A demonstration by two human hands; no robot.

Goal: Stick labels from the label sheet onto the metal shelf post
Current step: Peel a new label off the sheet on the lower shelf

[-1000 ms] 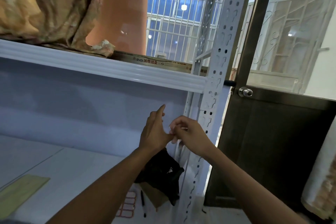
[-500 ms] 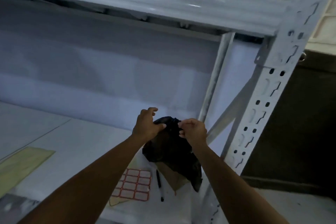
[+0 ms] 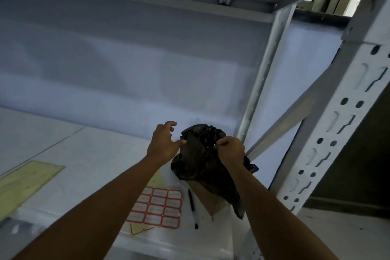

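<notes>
Both hands have dropped from the perforated post, where they were together a second ago, to the mouth of a black plastic bag (image 3: pixel 202 160) on the shelf, and the view has tilted down with them. Left hand (image 3: pixel 163 143) sits at the bag's left rim, thumb and forefinger closed on what appears to be the edge of the film, remaining fingers curled loosely above. Right hand (image 3: pixel 230 150) is closed into a pinch grip on the bag's right rim; whether it also holds a small scrap such as label backing cannot be told. Label sheet (image 3: pixel 157 210), with its red-bordered labels, lies flat on the shelf (image 3: pixel 88 154) below the left forearm, just beside a black pen (image 3: pixel 192 207); no label is seen lifted from it. Metal shelf post (image 3: pixel 329 133) stands well to the right of both hands, and no label is visible on the part of it in frame. Yellow-green card (image 3: pixel 25 181) lies at the far left, apart from the work. Judgement: the step in hand is a side action at the bag, probably opening it for disposal, not labelling proper. Next move calls for releasing the bag, bringing one hand down to the sheet, peeling a single label by its corner without creasing it, then carrying it right to the post face.
</notes>
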